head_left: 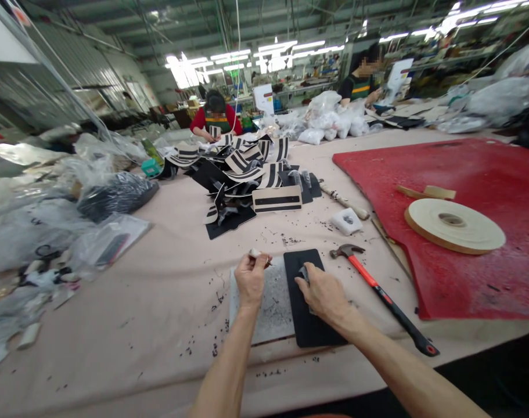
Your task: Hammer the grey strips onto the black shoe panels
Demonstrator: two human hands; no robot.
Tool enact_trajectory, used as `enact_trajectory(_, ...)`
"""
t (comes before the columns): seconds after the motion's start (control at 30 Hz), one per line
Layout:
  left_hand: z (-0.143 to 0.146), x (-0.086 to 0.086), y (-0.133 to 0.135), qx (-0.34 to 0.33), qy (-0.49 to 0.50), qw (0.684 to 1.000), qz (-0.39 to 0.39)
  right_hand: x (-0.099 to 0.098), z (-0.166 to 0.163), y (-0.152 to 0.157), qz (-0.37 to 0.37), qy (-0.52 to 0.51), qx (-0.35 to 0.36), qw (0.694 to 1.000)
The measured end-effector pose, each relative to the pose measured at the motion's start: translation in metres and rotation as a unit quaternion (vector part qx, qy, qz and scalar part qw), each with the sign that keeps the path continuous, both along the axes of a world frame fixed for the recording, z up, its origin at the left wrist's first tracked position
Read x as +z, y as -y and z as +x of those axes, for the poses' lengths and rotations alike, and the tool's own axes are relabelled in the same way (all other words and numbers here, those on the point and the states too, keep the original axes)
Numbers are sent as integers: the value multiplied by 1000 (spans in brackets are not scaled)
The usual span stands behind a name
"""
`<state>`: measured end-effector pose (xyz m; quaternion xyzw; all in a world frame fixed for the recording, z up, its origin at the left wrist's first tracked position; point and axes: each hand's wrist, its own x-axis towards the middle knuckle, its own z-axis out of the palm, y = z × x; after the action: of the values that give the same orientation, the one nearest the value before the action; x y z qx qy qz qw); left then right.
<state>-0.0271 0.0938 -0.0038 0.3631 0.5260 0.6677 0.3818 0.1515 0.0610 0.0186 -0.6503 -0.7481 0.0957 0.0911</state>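
My left hand (250,283) is closed in a pinch above a grey slab (270,307) strewn with small dark bits. Between its fingertips is a small whitish piece (254,253) with something dark at its end; its kind is unclear. My right hand (325,293) is closed over a flat black panel (320,334) with rounded corners, which lies across the slab's right side. Its fingers curl around a grey, plastic-wrapped piece (305,271) on the panel, mostly hidden by the hand. A claw hammer (369,278) with a red and black handle lies to the right.
Ahead is a heap of black and beige striped panels (277,199). Beyond the hammer are a white packet (346,221), a rod (340,200), and a tape roll (468,223) on a red sheet (456,284). Plastic bags (33,215) crowd the left. Two co-workers sit across the table.
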Motion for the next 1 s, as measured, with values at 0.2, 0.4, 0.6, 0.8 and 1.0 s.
enact_trajectory(0.2,28,-25,-19,-118,-7,993,-6,-37,0,12,42,-82,25,995)
enact_trajectory(0.4,41,-44,-32,-185,-33,981,-38,-51,3,14,14,-147,18,989)
enact_trajectory(0.6,39,-57,-30,-182,-65,980,-48,-45,14,12,-49,-170,11,984)
enact_trajectory(0.8,40,-54,-30,-192,-99,975,-55,-47,16,12,-57,-181,8,982)
enact_trajectory(1.0,42,-54,-28,-192,-147,969,-47,-52,15,14,-53,-174,4,983)
